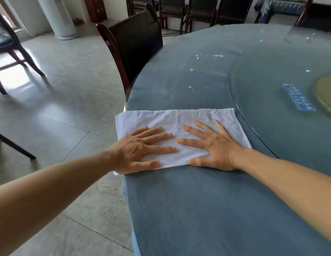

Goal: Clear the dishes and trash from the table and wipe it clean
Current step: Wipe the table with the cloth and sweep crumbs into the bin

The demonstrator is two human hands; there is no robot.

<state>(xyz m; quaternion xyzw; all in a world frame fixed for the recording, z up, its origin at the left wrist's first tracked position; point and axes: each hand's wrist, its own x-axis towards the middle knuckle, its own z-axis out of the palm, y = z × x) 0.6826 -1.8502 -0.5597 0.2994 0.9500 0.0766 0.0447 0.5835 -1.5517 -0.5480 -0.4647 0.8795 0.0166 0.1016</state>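
A white cloth (175,120) lies spread flat on the round blue-covered table (207,209), at its left edge. My left hand (140,150) presses flat on the cloth's near left part, fingers apart. My right hand (211,146) presses flat on its right part, fingers spread. Neither hand grips the cloth. Small white crumbs (217,56) and scraps lie scattered on the table beyond the cloth.
A glass turntable (272,74) with a blue label (297,97) and a yellowish centre sits at the right. A dark wooden chair (131,45) stands against the table's far left edge. More chairs stand at the back and left on the tiled floor (59,111).
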